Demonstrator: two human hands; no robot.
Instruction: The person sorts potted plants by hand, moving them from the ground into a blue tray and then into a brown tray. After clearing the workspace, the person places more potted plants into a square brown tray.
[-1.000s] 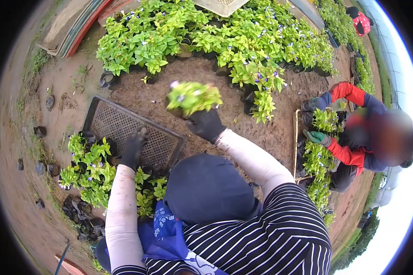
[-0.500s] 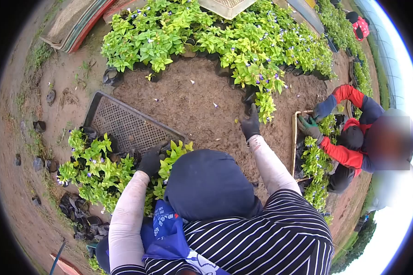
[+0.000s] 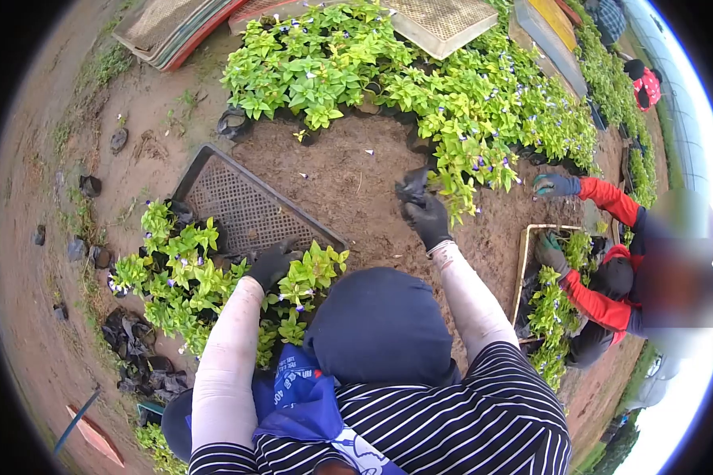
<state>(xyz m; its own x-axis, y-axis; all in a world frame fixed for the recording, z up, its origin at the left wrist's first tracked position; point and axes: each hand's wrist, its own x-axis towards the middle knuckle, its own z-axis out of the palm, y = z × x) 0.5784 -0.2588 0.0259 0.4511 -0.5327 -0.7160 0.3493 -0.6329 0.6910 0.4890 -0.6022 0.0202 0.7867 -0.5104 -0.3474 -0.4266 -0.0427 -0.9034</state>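
Observation:
My left hand (image 3: 272,264), in a black glove, is at the near side of a black mesh crate (image 3: 253,188), beside a leafy seedling (image 3: 313,273); its fingertips are partly hidden. Potted seedlings (image 3: 190,277) with small purple flowers stand around the crate's near end. My right hand (image 3: 426,217), also black-gloved, is closed on a black plastic seedling pot (image 3: 413,186). The pot is tilted, and its green leaves (image 3: 454,186) point to the right, at the near end of a block of flowering seedlings (image 3: 483,95).
At the right, a co-worker's two gloved hands (image 3: 556,185) are around a light-rimmed tray (image 3: 523,269) of seedlings. Stacked trays (image 3: 166,32) lie at the back left, another tray (image 3: 444,24) on the plants. Black empty pots (image 3: 135,340) litter the ground at left.
My right hand has closed on the pot and tilted it left, off the block's near end. One co-worker hand has moved back off the tray's rim. The view has shifted slightly.

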